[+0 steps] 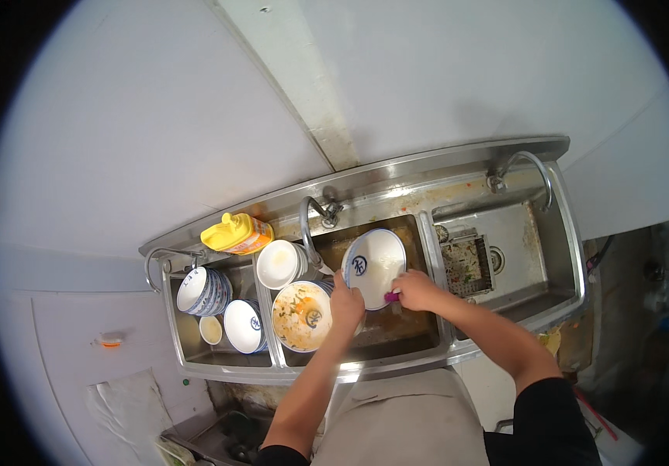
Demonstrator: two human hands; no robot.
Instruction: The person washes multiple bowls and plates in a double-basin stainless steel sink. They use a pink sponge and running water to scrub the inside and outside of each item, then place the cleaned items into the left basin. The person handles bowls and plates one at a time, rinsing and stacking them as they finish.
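Over the middle basin point(363, 346) of a steel sink, my left hand point(347, 300) grips the left rim of a white bowl point(382, 256) with a blue edge and a blue mark inside. The bowl is tilted, its inside facing me. My right hand point(419, 290) holds a purple scrubbing pad point(391, 297) against the lower right of the bowl's inside. Just left of my left hand, a food-stained bowl point(294, 320) tops a leaning stack. Behind it stand several plain white bowls point(277, 265).
Blue-patterned bowls point(195, 291), more white bowls point(242, 329) and a small cup point(211, 330) fill the left basin. A yellow jug point(238, 234) stands on the back ledge. Curved faucets point(306, 227) overhang the basins. The right basin holds a strainer basket point(467, 265) with food scraps.
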